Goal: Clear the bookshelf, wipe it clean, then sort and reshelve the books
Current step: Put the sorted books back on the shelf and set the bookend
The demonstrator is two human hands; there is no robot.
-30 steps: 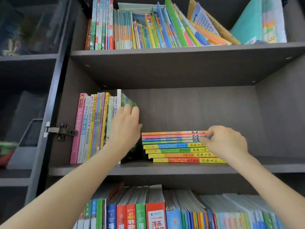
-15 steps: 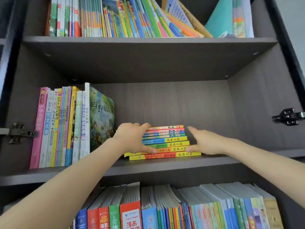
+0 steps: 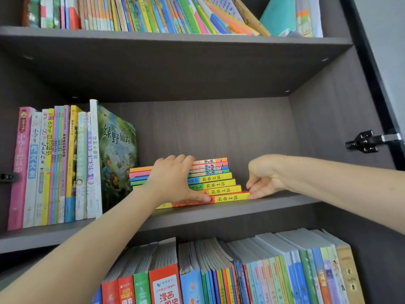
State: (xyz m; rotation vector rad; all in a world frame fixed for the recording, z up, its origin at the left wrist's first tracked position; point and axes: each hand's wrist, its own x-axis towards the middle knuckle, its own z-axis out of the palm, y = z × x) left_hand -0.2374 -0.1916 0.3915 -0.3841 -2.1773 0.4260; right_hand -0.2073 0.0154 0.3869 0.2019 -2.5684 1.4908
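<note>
A flat stack of thin colourful books [image 3: 219, 183] lies on the middle shelf [image 3: 252, 207] of a dark grey bookcase. My left hand [image 3: 173, 178] rests over the stack's left front, fingers on top and thumb along the bottom book's spine. My right hand [image 3: 263, 178] is at the stack's right end, its fingertips pinching the corner of the bottom book. To the left stands a row of upright books [image 3: 57, 165], ending in a green-covered book [image 3: 117, 154] that faces out.
The shelf above holds a row of leaning books [image 3: 166, 14]. The shelf below is packed with upright books [image 3: 230, 273]. A black door hinge [image 3: 366, 141] sits on the right side panel. Bare shelf lies right of the stack.
My left hand left the upright books and came down onto the flat stack. My right hand slid to the stack's right end and closed its fingers on the bottom book. The view swung left.
</note>
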